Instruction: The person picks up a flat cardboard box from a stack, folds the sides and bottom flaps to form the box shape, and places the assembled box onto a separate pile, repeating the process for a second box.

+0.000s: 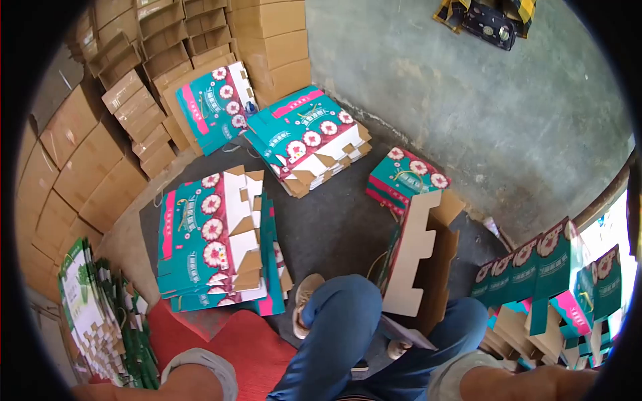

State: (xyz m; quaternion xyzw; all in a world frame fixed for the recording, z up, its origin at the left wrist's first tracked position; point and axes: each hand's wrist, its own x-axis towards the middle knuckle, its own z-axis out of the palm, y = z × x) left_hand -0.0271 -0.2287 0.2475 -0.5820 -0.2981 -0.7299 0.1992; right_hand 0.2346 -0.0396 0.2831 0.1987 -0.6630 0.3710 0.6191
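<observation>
Neither of my hands shows; only my bare forearms with rolled grey sleeves enter along the bottom edge, one at each side. Between my knees an open carton (438,274) leans upright, its white flap (409,254) and brown inside visible. Just behind it lies a closed teal box (404,179) with round flower prints and a cord handle. To the left of my legs is a stack of flat teal cartons (210,240). Farther back, another flat stack (307,134) lies near the wall, and a teal carton (210,107) leans against brown boxes.
Brown cardboard boxes (87,167) are piled high at the left and back. Green-and-white flat cartons (93,307) stand at the lower left beside a red cloth (194,341). Opened teal boxes (535,274) crowd the right. A bag (491,25) hangs on the grey wall.
</observation>
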